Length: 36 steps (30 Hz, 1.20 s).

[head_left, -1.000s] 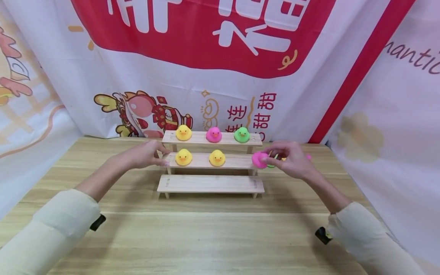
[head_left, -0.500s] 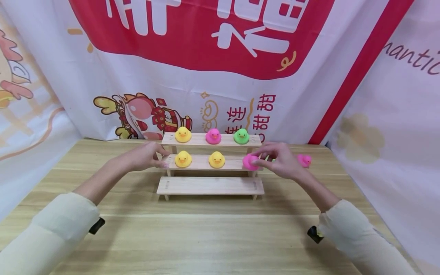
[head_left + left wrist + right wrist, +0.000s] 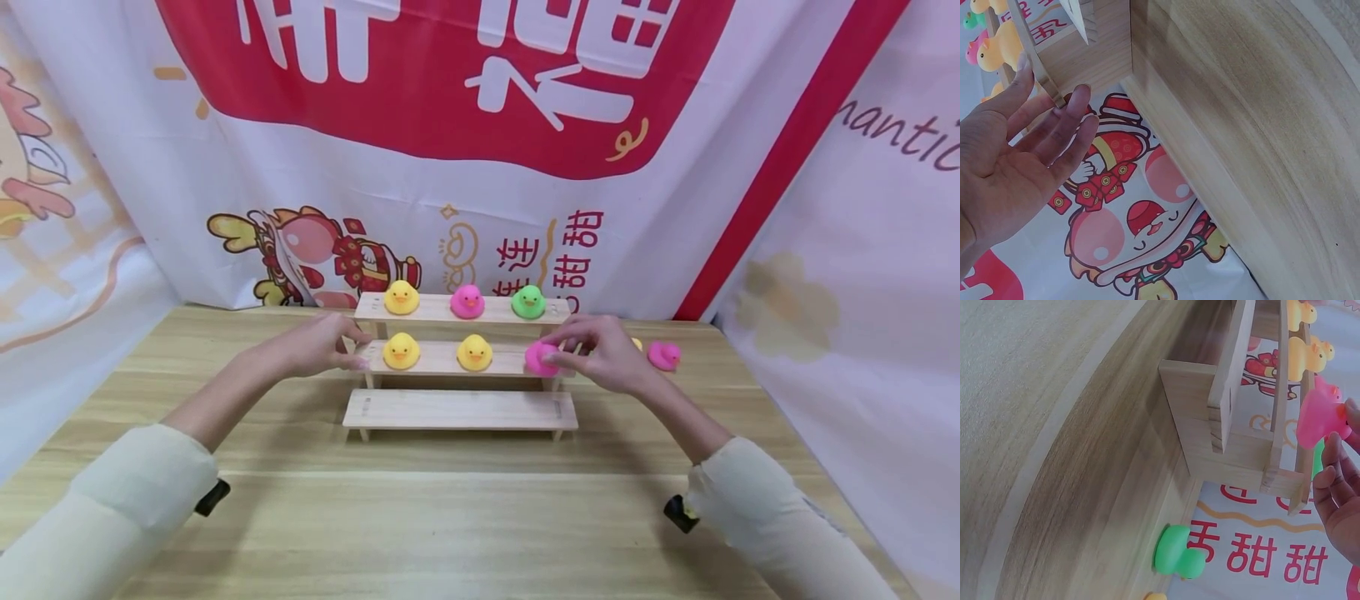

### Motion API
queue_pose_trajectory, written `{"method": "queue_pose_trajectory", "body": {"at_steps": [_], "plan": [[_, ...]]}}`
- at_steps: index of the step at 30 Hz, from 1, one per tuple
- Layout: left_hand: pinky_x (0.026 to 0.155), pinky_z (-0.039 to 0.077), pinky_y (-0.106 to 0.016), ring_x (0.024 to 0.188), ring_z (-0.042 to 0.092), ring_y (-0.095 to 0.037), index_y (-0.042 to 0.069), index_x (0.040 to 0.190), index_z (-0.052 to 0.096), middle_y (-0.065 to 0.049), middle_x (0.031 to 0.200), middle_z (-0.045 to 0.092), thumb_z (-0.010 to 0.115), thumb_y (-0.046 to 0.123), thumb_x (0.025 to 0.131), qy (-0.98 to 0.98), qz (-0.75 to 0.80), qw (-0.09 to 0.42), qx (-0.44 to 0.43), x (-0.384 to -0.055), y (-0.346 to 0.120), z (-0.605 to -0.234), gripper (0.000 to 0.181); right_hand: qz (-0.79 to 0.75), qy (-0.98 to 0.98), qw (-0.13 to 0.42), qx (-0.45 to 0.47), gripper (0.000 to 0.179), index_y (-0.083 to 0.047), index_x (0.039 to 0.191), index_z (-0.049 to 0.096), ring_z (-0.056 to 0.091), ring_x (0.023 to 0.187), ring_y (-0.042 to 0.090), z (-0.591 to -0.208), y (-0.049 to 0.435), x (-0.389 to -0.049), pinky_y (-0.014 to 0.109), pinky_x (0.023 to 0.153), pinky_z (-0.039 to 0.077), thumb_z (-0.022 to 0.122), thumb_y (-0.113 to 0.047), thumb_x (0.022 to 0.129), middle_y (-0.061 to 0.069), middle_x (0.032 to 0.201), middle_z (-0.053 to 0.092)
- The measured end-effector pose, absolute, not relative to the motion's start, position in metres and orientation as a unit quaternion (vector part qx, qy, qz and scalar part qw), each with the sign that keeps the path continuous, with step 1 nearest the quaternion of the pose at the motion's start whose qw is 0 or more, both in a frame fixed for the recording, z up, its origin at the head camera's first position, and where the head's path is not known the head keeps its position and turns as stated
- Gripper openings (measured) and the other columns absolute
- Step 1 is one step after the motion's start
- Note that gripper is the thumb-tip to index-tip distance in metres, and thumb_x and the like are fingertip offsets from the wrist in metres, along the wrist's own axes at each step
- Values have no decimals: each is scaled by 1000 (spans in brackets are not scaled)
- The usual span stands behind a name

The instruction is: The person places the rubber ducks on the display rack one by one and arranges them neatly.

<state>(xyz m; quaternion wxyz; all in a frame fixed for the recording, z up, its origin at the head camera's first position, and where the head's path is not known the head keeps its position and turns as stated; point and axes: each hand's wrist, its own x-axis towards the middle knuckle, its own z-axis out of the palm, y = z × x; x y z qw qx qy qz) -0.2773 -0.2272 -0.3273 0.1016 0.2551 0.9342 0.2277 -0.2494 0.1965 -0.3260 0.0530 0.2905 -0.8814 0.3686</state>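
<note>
A three-tier wooden display stand (image 3: 461,410) stands on the table. At the right end of its middle tier, my right hand (image 3: 606,354) pinches a pink rubber duck (image 3: 540,359) between thumb and fingers; the right wrist view shows this pink duck (image 3: 1318,419) from the side. My left hand (image 3: 318,347) holds the left end of the same tier, its thumb on one side of the board and the fingers on the other. Two yellow ducks (image 3: 401,352) sit on that tier. Above them, the top tier bears a yellow duck (image 3: 402,298), a pink duck (image 3: 468,302) and a green duck (image 3: 528,302).
Right of the stand, another pink duck (image 3: 663,356) lies on the wooden table (image 3: 450,525). A yellow duck (image 3: 637,343) is mostly hidden behind my right hand. The right wrist view shows a green duck (image 3: 1175,551) on the table. A printed cloth (image 3: 420,200) hangs close behind.
My right hand has moved left with the pink duck, from the middle tier's right edge to over the board. This uncovers the loose pink duck on the table. My left hand stays in place.
</note>
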Motion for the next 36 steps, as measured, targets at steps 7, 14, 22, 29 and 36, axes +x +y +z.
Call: {"method": "queue_pose_trajectory", "body": {"at_steps": [7,14,22,29,36], "plan": [[72,61,-34,81,72,-20,-10,127,67,-28,119,69,81,16,91,934,228,95,259,-277,-228,-329,46,369,-882,48,291,17,-6,106,82,59,76,18,-334,196,-253,31,62,52,83,-12,89,6,98,73],[71,60,-34,80,71,-19,-10,128,67,-27,119,69,81,19,92,934,229,99,255,-276,-229,-329,48,374,-877,55,297,18,-5,106,82,59,75,16,-340,196,-256,27,58,49,83,-11,89,6,96,72],[73,61,-37,81,71,-21,-12,127,66,-28,116,69,81,19,92,931,234,99,261,-275,-229,-327,50,377,-882,50,279,18,-4,106,82,60,75,18,-340,193,-257,25,57,49,83,-9,89,8,99,73],[74,61,-37,82,71,-21,-12,127,67,-27,116,69,81,18,92,934,233,99,254,-274,-229,-328,48,387,-876,49,283,18,-3,106,81,60,74,19,-340,192,-258,25,57,49,83,-9,89,9,99,73],[74,61,-36,82,71,-21,-12,127,66,-27,116,69,80,19,92,931,237,101,257,-275,-230,-329,49,381,-880,39,282,20,-4,109,80,61,74,19,-341,195,-258,26,58,51,82,-11,90,8,97,70]]}}
